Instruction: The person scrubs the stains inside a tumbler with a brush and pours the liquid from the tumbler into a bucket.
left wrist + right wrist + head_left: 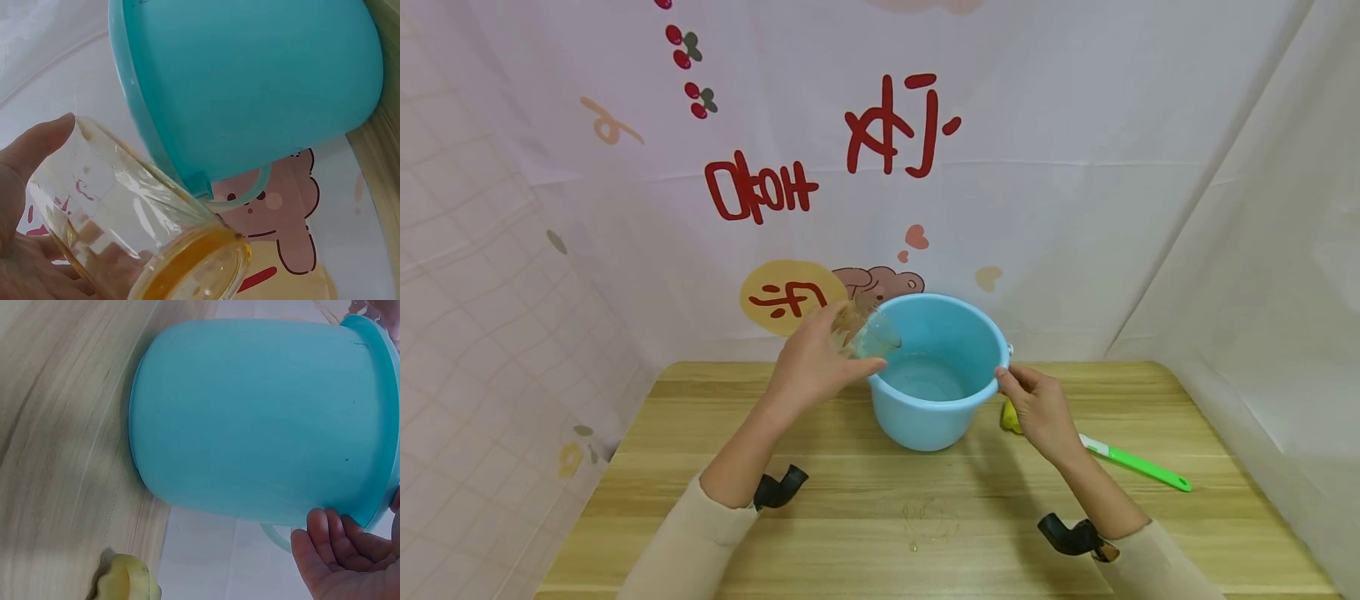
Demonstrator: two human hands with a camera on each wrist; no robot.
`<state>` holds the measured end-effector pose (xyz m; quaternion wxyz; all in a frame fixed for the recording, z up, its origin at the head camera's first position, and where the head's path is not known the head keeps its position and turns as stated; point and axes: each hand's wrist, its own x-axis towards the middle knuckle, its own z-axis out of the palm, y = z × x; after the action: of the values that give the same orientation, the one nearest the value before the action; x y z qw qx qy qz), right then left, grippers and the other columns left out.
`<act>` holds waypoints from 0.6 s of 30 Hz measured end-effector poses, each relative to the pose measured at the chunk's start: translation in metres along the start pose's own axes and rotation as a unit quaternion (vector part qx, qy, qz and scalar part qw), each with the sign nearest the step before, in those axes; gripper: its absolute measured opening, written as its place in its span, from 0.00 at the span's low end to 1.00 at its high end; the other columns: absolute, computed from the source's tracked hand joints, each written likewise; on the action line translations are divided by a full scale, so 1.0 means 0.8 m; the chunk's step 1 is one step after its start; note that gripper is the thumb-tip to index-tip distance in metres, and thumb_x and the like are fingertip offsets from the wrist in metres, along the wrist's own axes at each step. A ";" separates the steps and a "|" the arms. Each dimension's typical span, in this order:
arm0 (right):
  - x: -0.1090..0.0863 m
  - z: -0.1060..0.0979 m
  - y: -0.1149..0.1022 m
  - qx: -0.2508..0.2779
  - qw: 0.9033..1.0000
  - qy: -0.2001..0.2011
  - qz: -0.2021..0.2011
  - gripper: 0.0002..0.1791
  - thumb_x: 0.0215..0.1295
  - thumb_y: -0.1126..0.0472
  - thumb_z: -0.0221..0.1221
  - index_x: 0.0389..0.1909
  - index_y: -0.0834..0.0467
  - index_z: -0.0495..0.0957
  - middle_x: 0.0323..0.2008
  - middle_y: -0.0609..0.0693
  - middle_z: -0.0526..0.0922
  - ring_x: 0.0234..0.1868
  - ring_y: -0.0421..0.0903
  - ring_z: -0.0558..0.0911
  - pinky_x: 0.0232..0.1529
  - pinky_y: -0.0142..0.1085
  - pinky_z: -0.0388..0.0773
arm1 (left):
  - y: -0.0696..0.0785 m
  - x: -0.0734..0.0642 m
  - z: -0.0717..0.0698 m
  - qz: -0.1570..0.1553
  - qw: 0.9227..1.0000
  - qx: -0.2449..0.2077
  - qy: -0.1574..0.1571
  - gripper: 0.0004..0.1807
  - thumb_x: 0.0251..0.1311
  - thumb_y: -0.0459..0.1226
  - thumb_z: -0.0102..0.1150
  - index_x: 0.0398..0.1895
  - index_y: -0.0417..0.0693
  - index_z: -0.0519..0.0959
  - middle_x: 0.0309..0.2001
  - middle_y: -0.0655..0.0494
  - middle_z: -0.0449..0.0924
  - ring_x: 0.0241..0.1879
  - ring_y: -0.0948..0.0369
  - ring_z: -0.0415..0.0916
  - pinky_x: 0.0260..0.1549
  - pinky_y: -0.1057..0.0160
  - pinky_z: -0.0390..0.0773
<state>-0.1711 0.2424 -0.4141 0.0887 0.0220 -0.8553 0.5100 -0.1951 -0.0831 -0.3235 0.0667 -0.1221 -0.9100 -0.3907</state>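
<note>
My left hand grips a clear drinking glass, tipped with its mouth over the left rim of a light blue bucket. In the left wrist view the glass shows an amber tint at its thick base, and the thumb lies near its mouth. My right hand pinches the bucket's right rim between thumb and fingers. From the right wrist view, those fingers curl under the rim of the bucket, beside its handle. Some clear liquid shows in the bottom of the bucket.
Right of the bucket lies a brush with a green-and-white handle. A yellow piece sits partly behind my right hand. Wet ring marks show on the wooden table in front. A printed white cloth hangs behind.
</note>
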 end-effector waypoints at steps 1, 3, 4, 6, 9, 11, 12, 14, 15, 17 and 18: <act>0.000 0.000 0.000 0.002 1.000 -0.001 0.000 0.29 0.81 0.45 0.55 0.63 0.68 0.80 0.52 0.63 0.87 0.56 0.59 0.85 0.48 0.28 0.81 | 0.000 -0.002 0.000 -0.006 1.000 -0.004 0.001 0.53 0.50 0.53 0.83 0.77 0.46 0.67 0.70 0.48 0.71 0.67 0.45 0.71 0.57 0.38 0.79; 0.000 0.000 0.001 0.004 1.000 -0.001 0.000 0.29 0.81 0.45 0.55 0.63 0.68 0.80 0.52 0.63 0.87 0.56 0.59 0.85 0.49 0.29 0.81 | -0.001 -0.005 0.000 -0.020 1.000 -0.017 0.003 0.54 0.50 0.53 0.83 0.77 0.46 0.65 0.72 0.48 0.70 0.69 0.45 0.69 0.58 0.37 0.78; 0.000 -0.001 0.001 0.004 1.000 0.000 0.000 0.30 0.81 0.45 0.55 0.63 0.68 0.80 0.53 0.63 0.87 0.56 0.59 0.85 0.49 0.29 0.81 | -0.001 -0.007 0.000 -0.024 0.999 -0.022 0.005 0.54 0.50 0.53 0.83 0.77 0.46 0.65 0.72 0.48 0.70 0.69 0.45 0.69 0.58 0.37 0.79; 0.000 -0.001 0.001 0.004 1.000 0.000 -0.001 0.30 0.81 0.45 0.55 0.63 0.68 0.80 0.53 0.63 0.86 0.56 0.59 0.85 0.48 0.27 0.80 | -0.003 -0.010 0.001 -0.036 0.999 -0.031 0.010 0.54 0.49 0.54 0.83 0.77 0.46 0.65 0.71 0.48 0.70 0.69 0.46 0.69 0.58 0.37 0.78; -0.001 0.000 0.001 0.002 1.000 0.001 -0.002 0.29 0.81 0.45 0.55 0.63 0.67 0.80 0.53 0.63 0.86 0.56 0.59 0.86 0.49 0.29 0.81 | -0.007 -0.014 0.002 -0.047 0.998 -0.049 0.018 0.54 0.49 0.55 0.83 0.75 0.45 0.66 0.68 0.48 0.71 0.66 0.46 0.70 0.57 0.37 0.79; -0.001 0.000 0.001 0.002 1.000 0.002 -0.003 0.29 0.81 0.45 0.55 0.63 0.67 0.80 0.53 0.63 0.86 0.56 0.58 0.85 0.50 0.32 0.82 | -0.011 -0.018 0.002 -0.051 0.996 -0.064 0.024 0.54 0.49 0.56 0.82 0.75 0.45 0.65 0.67 0.49 0.71 0.65 0.47 0.70 0.57 0.38 0.79; -0.001 0.000 0.001 0.002 1.000 0.002 -0.002 0.29 0.81 0.45 0.55 0.63 0.67 0.80 0.53 0.63 0.87 0.56 0.58 0.85 0.50 0.33 0.82 | -0.013 -0.020 0.002 -0.052 0.996 -0.072 0.026 0.54 0.49 0.56 0.82 0.75 0.46 0.65 0.68 0.49 0.71 0.65 0.48 0.70 0.58 0.38 0.79; -0.001 0.000 0.001 0.002 1.000 0.001 -0.002 0.29 0.81 0.45 0.55 0.64 0.67 0.80 0.53 0.63 0.86 0.56 0.58 0.85 0.51 0.34 0.83 | -0.017 -0.024 0.003 -0.053 0.994 -0.091 0.031 0.55 0.49 0.56 0.82 0.76 0.47 0.63 0.67 0.51 0.71 0.64 0.49 0.70 0.57 0.40 0.80; -0.001 0.000 0.001 0.002 1.000 0.001 -0.001 0.29 0.81 0.45 0.55 0.64 0.67 0.80 0.53 0.63 0.86 0.56 0.58 0.85 0.50 0.33 0.83 | -0.019 -0.026 0.003 -0.052 0.993 -0.099 0.035 0.55 0.49 0.55 0.82 0.76 0.47 0.63 0.66 0.51 0.72 0.64 0.50 0.71 0.56 0.41 0.80; 0.000 0.000 0.002 0.002 1.000 0.000 0.000 0.30 0.81 0.45 0.55 0.64 0.67 0.79 0.54 0.63 0.86 0.56 0.58 0.85 0.50 0.32 0.82 | -0.023 -0.031 0.003 -0.056 0.992 -0.109 0.043 0.54 0.49 0.56 0.82 0.76 0.48 0.63 0.65 0.51 0.72 0.62 0.51 0.71 0.54 0.44 0.81; 0.000 -0.001 0.002 0.003 1.000 -0.001 0.000 0.30 0.81 0.45 0.55 0.64 0.67 0.79 0.54 0.64 0.86 0.56 0.59 0.85 0.50 0.31 0.82 | -0.025 -0.034 0.003 -0.058 0.991 -0.114 0.048 0.54 0.49 0.56 0.82 0.75 0.48 0.63 0.63 0.51 0.73 0.61 0.52 0.72 0.53 0.45 0.81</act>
<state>-0.1711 0.2435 -0.4153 0.0879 0.0227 -0.8540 0.5122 -0.1748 -0.0993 -0.3454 0.0731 -0.0568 -0.8609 -0.5002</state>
